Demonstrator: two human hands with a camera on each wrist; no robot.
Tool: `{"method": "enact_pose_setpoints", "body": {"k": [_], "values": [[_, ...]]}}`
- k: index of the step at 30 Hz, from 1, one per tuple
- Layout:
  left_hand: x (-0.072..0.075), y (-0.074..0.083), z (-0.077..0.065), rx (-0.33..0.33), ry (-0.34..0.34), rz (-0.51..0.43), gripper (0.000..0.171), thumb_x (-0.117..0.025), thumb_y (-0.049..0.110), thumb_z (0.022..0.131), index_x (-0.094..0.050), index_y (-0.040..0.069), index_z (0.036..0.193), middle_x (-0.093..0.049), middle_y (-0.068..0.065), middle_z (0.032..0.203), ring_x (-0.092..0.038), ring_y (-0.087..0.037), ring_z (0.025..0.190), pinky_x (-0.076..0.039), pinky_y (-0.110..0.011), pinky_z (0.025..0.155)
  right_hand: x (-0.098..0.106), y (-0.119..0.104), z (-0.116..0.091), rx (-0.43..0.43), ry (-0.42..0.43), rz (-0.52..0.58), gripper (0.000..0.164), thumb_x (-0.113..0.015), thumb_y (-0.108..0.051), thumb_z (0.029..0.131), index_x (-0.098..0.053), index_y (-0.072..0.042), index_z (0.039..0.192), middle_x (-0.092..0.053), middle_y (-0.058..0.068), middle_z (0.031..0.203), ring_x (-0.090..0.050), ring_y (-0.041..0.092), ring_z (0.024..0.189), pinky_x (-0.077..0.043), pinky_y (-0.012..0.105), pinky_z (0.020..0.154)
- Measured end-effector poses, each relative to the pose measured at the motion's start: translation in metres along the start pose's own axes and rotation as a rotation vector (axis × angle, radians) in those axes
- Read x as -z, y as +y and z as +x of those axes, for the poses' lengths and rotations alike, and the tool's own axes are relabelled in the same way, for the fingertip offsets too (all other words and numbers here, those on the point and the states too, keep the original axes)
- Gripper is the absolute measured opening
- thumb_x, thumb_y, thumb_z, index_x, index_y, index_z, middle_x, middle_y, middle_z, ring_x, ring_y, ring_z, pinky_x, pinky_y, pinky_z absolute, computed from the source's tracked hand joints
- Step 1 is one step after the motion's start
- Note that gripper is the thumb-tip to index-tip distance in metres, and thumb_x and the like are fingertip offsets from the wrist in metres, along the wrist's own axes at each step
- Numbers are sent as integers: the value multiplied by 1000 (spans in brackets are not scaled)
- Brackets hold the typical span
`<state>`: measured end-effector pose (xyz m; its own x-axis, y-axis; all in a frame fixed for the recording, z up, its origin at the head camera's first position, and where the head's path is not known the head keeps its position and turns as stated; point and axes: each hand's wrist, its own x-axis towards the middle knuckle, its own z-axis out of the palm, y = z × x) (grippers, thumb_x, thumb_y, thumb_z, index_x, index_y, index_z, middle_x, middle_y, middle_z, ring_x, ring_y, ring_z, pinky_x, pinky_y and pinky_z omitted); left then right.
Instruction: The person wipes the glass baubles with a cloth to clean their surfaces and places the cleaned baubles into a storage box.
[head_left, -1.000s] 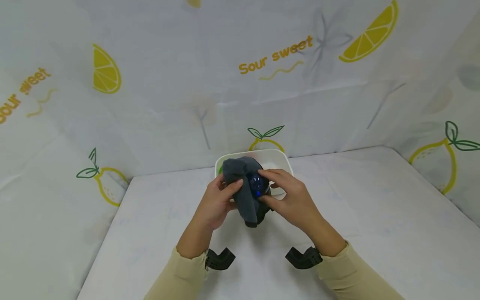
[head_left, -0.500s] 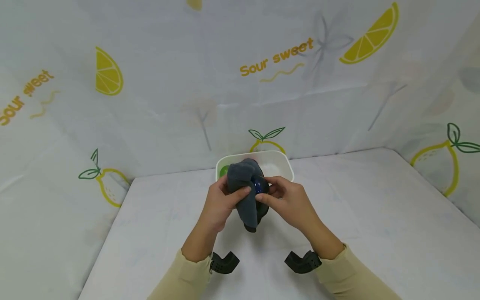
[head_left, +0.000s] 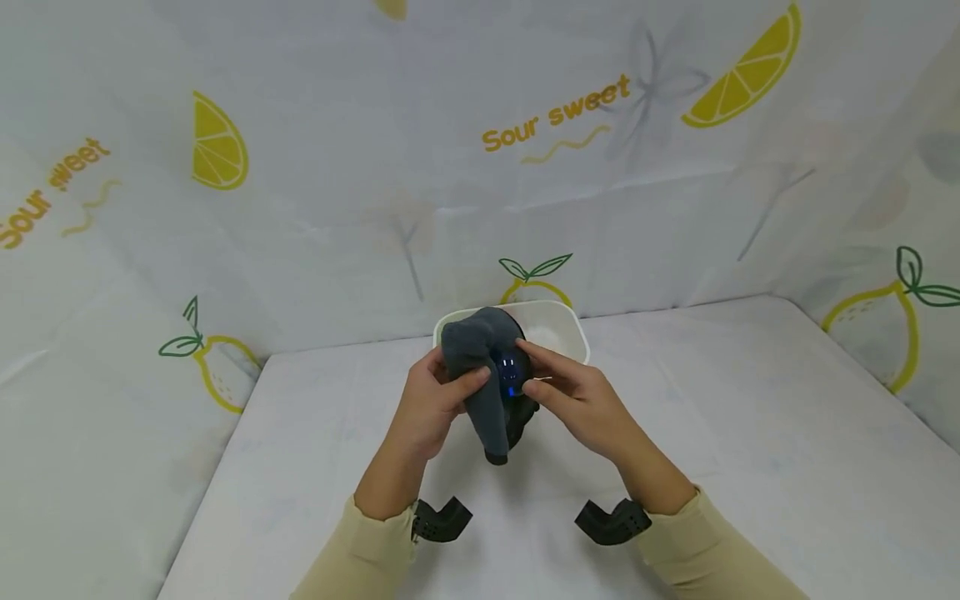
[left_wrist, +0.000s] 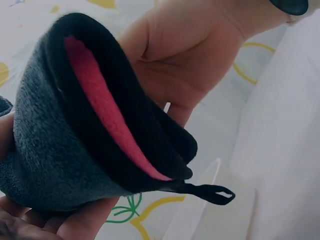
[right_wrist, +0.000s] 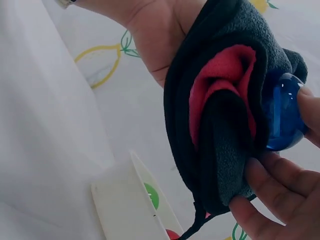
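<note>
In the head view, a dark grey cloth (head_left: 489,421) with black edging is bunched in my left hand (head_left: 431,404), the thumb lying across its front. A shiny blue ball (head_left: 513,372) sits against the cloth's right side. My right hand (head_left: 592,408) holds this ball between thumb and fingers. The right wrist view has the cloth (right_wrist: 230,150) folded beside the ball (right_wrist: 286,112), its pink inner side showing. From the left wrist, the cloth (left_wrist: 55,135) hides the ball, and a black hanging loop (left_wrist: 215,194) sticks out of its corner.
Behind the hands stands a white plastic container (head_left: 558,325) on the white-covered table (head_left: 735,433). A green round thing (right_wrist: 151,196) and a red one (right_wrist: 171,234) show inside it from the right wrist. A lemon-printed sheet (head_left: 337,208) hangs behind.
Half a second ago the cloth covered more of the ball; now more blue shows. Both hands have shifted slightly, and the green thing in the container has become hidden in the head view.
</note>
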<state>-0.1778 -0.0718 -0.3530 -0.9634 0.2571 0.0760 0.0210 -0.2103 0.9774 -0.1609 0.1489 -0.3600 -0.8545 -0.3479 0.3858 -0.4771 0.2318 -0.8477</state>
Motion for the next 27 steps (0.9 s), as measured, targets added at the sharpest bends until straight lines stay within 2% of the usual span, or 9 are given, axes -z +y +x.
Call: {"method": "enact_pose_setpoints", "body": {"k": [3,8,11,17,20,22,24,27], "values": [[2,0,0,-5,-6,19,52,-74,12,87,-54,5,134,-61,-18,126,-66,-25,108,-56,-46,88,-2,1,0,-4,24,2,50,-63,-12,96,-51,-14,144,-65,16,126,-67,27,109,-55,29,90],[1,1,0,-22,0,17,52,-74,12,87,-54,5,134,-61,-19,127,-66,-25,109,-57,-46,87,-6,1,1,56,114,-90,50,-71,-9,90,-58,-12,138,-68,10,123,-67,21,106,-56,30,88],[-1,1,0,-38,11,25,52,-74,10,86,-55,6,134,-60,-19,128,-65,-25,110,-57,-44,88,-9,-1,2,106,173,-150,51,-75,-9,86,-61,-12,135,-68,7,125,-66,18,106,-56,31,87],[-6,-2,0,-58,73,123,56,-79,15,83,-57,9,134,-63,-14,125,-63,-23,109,-55,-40,92,-18,0,0,241,338,-293,54,-87,-8,72,-69,-11,123,-71,6,117,-67,18,103,-50,16,90],[-7,-3,0,-72,88,145,56,-80,17,83,-57,10,134,-63,-13,125,-62,-25,110,-55,-42,93,-23,1,0,324,425,-348,54,-89,-6,67,-70,-7,117,-72,9,115,-68,22,103,-46,13,95],[-8,-2,0,-77,85,142,57,-79,19,83,-56,11,135,-63,-13,126,-62,-25,111,-55,-42,93,-26,2,0,383,465,-382,50,-89,-10,70,-70,-4,115,-71,11,116,-68,24,105,-45,14,98],[-8,-1,-1,-75,75,131,57,-78,20,84,-55,10,136,-62,-14,127,-62,-25,111,-55,-43,91,-26,1,1,443,488,-406,45,-86,-19,76,-70,-3,115,-70,13,118,-67,27,106,-44,15,100],[-7,1,-2,-65,63,98,54,-76,19,87,-55,7,135,-63,-17,125,-65,-24,108,-57,-43,87,-25,-1,2,525,489,-413,41,-74,-31,89,-71,-1,115,-70,15,118,-67,29,106,-45,17,101]]}}
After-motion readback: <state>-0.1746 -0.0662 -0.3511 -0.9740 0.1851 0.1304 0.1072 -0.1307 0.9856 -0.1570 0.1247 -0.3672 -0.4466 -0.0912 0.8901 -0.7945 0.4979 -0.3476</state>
